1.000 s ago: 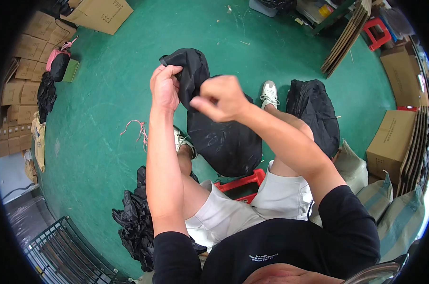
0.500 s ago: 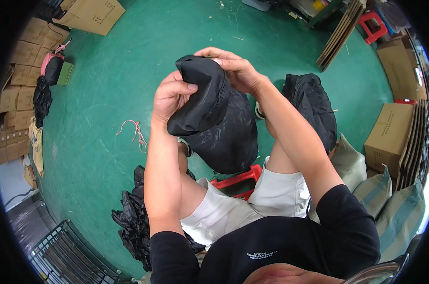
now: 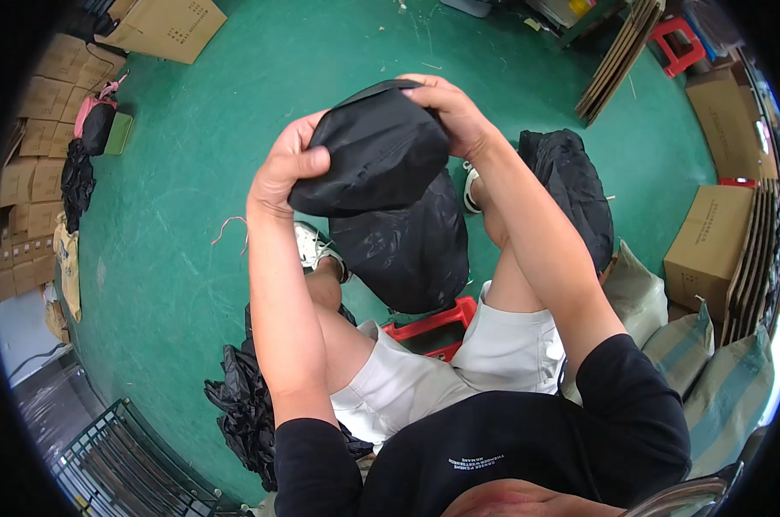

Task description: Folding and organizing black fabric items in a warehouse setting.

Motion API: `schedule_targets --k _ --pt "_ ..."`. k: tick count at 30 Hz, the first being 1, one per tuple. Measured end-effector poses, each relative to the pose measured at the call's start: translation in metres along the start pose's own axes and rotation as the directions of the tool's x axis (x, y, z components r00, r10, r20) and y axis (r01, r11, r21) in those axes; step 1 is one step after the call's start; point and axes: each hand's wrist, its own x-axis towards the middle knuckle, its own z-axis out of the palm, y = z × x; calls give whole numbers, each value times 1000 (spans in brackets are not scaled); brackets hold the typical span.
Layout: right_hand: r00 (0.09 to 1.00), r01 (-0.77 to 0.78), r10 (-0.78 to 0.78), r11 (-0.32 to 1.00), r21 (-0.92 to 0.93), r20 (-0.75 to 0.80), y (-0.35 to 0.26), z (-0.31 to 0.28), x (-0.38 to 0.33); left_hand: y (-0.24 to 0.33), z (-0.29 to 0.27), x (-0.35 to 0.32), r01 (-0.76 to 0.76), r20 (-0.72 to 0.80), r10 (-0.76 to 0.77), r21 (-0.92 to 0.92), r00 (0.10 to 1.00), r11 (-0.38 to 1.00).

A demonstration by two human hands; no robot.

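bundle (image 3: 368, 151) of black fabric clamped between left hand (image 3: 288, 164) and right hand (image 3: 446, 108). best to hold both grips firm over the black bag (image 3: 403, 250).

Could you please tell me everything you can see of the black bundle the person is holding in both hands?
The black bundle is a rounded, folded piece of matte black fabric, held up over the knees. The left hand grips its left side, thumb on top; the right hand clasps its upper right edge. Its lower edge overlaps a shinier, crinkled black plastic bag hanging beneath; whether the two are joined cannot be told.
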Motion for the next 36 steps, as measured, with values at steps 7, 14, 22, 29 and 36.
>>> schedule_targets --k 7,14,22,29,36 --pt "987 112 -85 972 206 -136 -3 1 -4 1 -13 -1 304 -130 -278 526 952 795" --pt "987 92 -19 880 466 -160 -12 -27 -3 2 -25 -2 73 77 -120 447 990 892" --pt "997 60 -74 867 494 9 -15 -5 -11 0 -38 1 -491 -285 408 -355 867 796" --pt "973 165 -216 902 399 85 -36 -23 -20 18 -54 -11 -165 -312 95 -206 945 965" --pt "989 148 -134 800 581 -68 -26 -35 -17 2 -13 -6 -304 -90 306 29 948 952"
